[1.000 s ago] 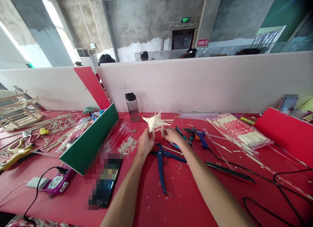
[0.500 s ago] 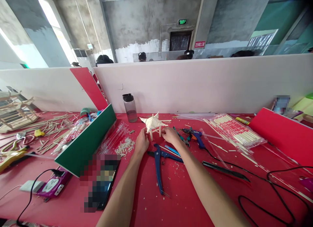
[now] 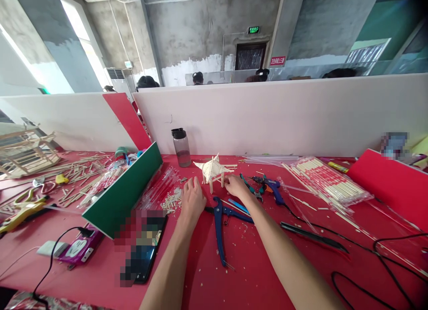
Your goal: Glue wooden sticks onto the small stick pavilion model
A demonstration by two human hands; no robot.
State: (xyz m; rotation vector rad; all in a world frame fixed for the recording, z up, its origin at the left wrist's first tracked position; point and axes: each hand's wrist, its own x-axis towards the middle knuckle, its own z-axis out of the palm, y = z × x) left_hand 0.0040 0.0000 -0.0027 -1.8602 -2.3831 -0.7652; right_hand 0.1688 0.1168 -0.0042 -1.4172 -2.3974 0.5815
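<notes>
A small pavilion model (image 3: 212, 169) of thin wooden sticks stands on the red table, with a pointed, star-like roof on stick legs. My left hand (image 3: 193, 197) lies just left of it, back up and fingers loosely stretched out, apart from the model and holding nothing. Close against the model's right legs is my right hand (image 3: 235, 185), its fingers bent in; the fingertips are partly hidden. Blue cutting pliers (image 3: 219, 230) lie between my forearms, handles apart. A light-blue stick-like tool (image 3: 238, 206) lies partly behind my right wrist.
A water bottle (image 3: 181, 148) stands behind the model. Right are a glue gun (image 3: 274, 192), teal-handled pliers (image 3: 256, 192), bagged sticks (image 3: 329, 178) and a black cable (image 3: 321, 225). Left are a green board (image 3: 125, 192), a phone (image 3: 149, 252) and wood scraps (image 3: 172, 201). A white partition (image 3: 274, 118) stands behind.
My left hand has let go of the model's left side and drawn slightly away, turning back up. My right hand stays by the right legs. The whole view has shifted a little.
</notes>
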